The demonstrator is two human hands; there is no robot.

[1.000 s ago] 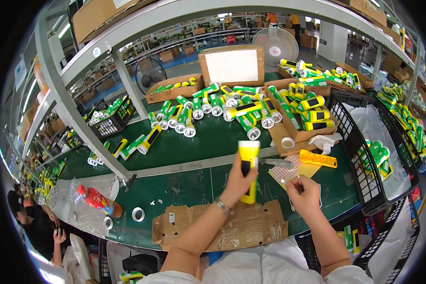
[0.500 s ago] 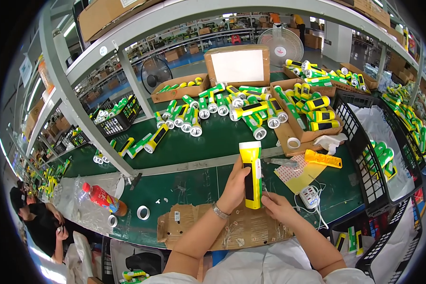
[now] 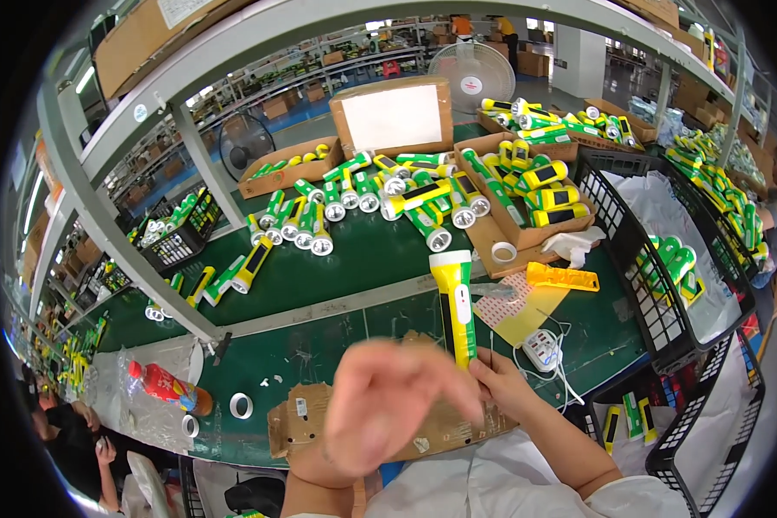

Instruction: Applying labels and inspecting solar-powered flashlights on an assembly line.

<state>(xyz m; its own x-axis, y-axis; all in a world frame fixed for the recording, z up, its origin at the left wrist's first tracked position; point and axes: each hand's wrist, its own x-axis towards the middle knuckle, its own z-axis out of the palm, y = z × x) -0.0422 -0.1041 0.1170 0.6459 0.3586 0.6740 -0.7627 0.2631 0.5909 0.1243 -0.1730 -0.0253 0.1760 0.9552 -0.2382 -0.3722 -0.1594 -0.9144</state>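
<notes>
A yellow and green flashlight (image 3: 459,304) with a white head stands upright in front of me, head up. My right hand (image 3: 502,382) grips its lower end, fingers closed. Left of it, my left hand (image 3: 395,404) is raised close to the camera, blurred, with loosely curled fingers apart and nothing seen in them. It covers part of a flattened piece of brown cardboard (image 3: 298,419) on the green bench.
Behind lie several flashlights (image 3: 321,235) and a cardboard box (image 3: 527,229) full of more. At right are a black crate (image 3: 665,332), a white power strip (image 3: 542,350) and an orange plastic piece (image 3: 563,277). A red-capped bottle (image 3: 168,388) and tape rolls (image 3: 242,406) lie left.
My left hand has let go of the flashlight and moved down toward me and the camera. My right hand still holds the flashlight's lower end. The view has shifted slightly.
</notes>
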